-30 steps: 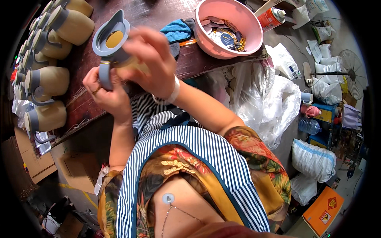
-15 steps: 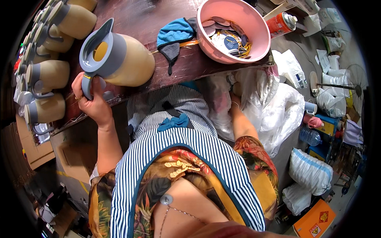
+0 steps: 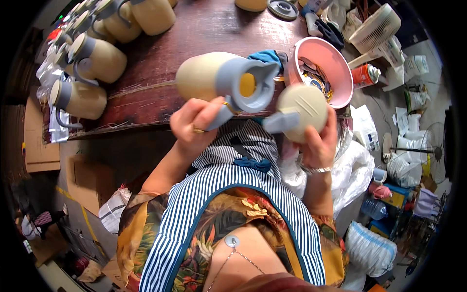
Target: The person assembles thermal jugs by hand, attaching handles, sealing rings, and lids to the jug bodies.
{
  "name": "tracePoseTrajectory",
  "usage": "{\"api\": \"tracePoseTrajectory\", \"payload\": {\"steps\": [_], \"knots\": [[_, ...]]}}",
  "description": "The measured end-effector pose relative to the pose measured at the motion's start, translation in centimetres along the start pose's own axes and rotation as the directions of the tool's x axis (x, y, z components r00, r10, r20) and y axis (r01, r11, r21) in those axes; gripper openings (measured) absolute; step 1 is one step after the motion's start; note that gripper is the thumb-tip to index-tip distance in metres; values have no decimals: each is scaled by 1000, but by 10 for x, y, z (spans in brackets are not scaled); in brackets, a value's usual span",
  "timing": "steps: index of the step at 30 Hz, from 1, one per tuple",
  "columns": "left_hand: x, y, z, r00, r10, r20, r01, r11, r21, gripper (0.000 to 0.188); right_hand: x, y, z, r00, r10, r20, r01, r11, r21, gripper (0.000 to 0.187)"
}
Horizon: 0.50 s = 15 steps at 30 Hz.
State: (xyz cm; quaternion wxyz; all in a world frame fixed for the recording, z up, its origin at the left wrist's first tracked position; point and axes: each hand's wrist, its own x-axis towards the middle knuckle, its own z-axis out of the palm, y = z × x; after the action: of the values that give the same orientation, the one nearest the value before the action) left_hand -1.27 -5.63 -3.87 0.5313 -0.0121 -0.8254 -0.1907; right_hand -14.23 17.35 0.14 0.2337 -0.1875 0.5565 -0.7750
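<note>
A cream jug (image 3: 202, 80) with a grey collar and spout is held tilted over the table's near edge. My left hand (image 3: 194, 119) is closed round its grey handle, where a small gold tie shows. The jug's open mouth faces right, with a yellow interior visible. My right hand (image 3: 322, 141) grips a round cream lid (image 3: 305, 109) with a grey lever, just right of the spout and apart from it. Behind the lid stands a pink basin (image 3: 336, 63) holding round tags with gold strings. A blue and dark grey cloth (image 3: 265, 56) lies between the jug and the basin.
Several similar jugs (image 3: 99, 58) crowd the left of the dark red table (image 3: 146, 90). A grey ring-shaped part (image 3: 283, 9) lies at the far edge. An orange-red spray can (image 3: 365, 76) is right of the basin. Clear plastic bags (image 3: 352, 168) hang below the table at right.
My left hand has lifted the jug and brought it right, spout now toward the right. My right hand has come up from the plastic bags below the table with the lid. The view has shifted.
</note>
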Motion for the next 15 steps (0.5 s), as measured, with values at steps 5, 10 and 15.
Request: {"api": "tracePoseTrajectory", "payload": {"steps": [5, 10, 15], "knots": [[-1, 4, -17, 995, -101, -12, 100, 995, -21, 45, 39, 4, 53, 898, -295, 326, 431, 444, -786, 88], [7, -4, -40, 983, -184, 7, 184, 977, -109, 43, 75, -27, 88, 335, -220, 916, 942, 57, -331, 79], [10, -18, -48, 965, -263, 17, 260, 938, -231, 30, 102, -8, 104, 85, -322, 943, 996, -10, -93, 69]]}}
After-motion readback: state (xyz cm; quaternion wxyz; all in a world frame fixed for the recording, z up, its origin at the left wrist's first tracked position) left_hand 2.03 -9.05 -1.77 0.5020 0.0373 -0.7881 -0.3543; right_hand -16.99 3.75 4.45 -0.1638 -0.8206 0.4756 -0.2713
